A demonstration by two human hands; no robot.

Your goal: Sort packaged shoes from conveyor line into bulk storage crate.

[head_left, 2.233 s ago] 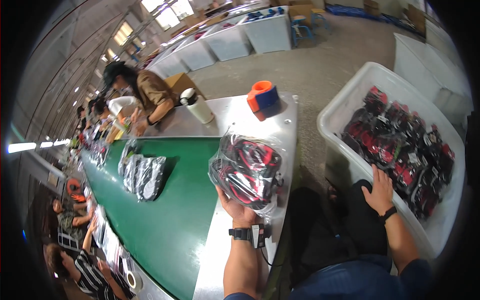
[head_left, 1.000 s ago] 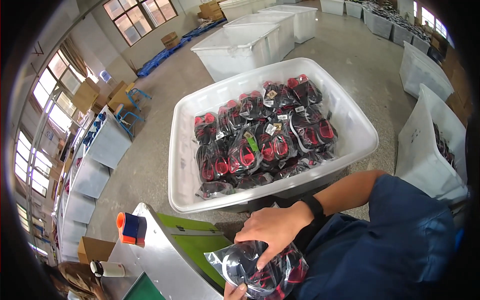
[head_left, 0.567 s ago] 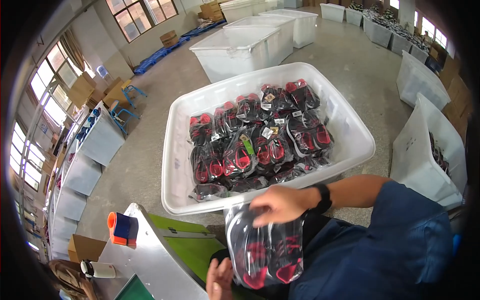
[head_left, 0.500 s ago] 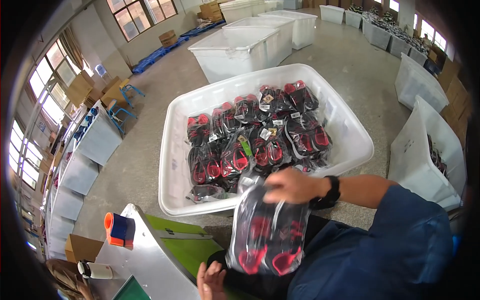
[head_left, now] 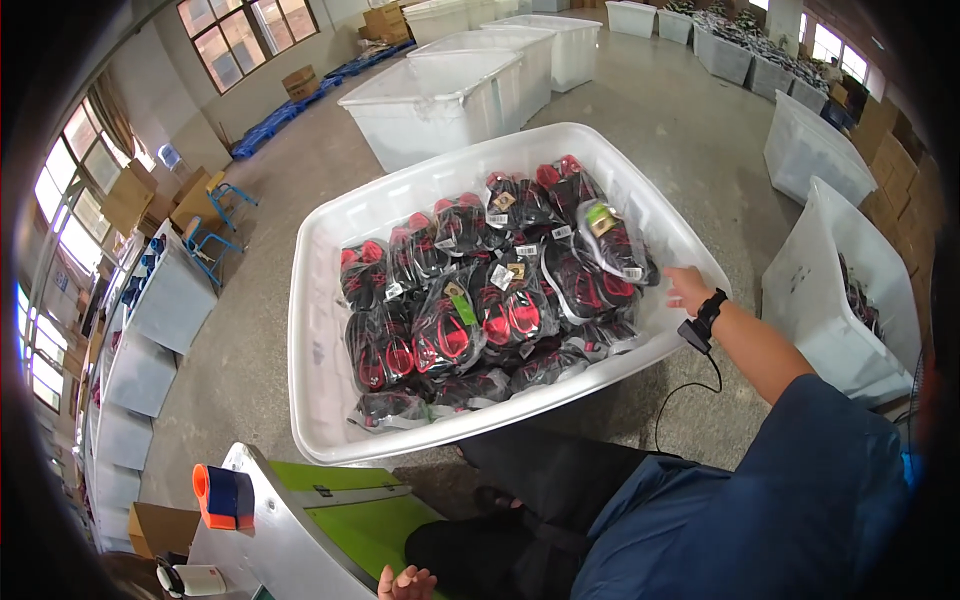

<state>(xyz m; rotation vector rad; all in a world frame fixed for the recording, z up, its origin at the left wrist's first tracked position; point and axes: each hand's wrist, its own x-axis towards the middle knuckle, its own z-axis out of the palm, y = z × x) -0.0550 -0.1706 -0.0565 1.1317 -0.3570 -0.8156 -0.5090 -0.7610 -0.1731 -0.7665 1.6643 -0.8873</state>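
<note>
A large white plastic bin [head_left: 325, 340] holds several pairs of black-and-red shoes [head_left: 452, 335] in clear plastic bags, some with paper tags. One bagged pair of shoes [head_left: 612, 243] lies at a slant on top of the others at the bin's right side. My right hand [head_left: 687, 289], a black band on its wrist, is over the right inner wall just beside that pair. It is open and holds nothing. My left hand [head_left: 407, 582] is low at the lower edge, near the metal table's edge, its fingers loosely bent and apart with nothing in them.
Left of me stands a metal table [head_left: 275, 520] with an orange-and-blue tape roll [head_left: 224, 496] and a white bottle [head_left: 192, 578]. More white bins stand ahead [head_left: 430, 115] and at right [head_left: 820, 290]. A black cable [head_left: 676, 392] hangs from my right wrist.
My right hand has let go of a bagged pair of shoes, which now lies on the pile at the bin's right. The hand has moved up and right; my left hand sits slightly lower.
</note>
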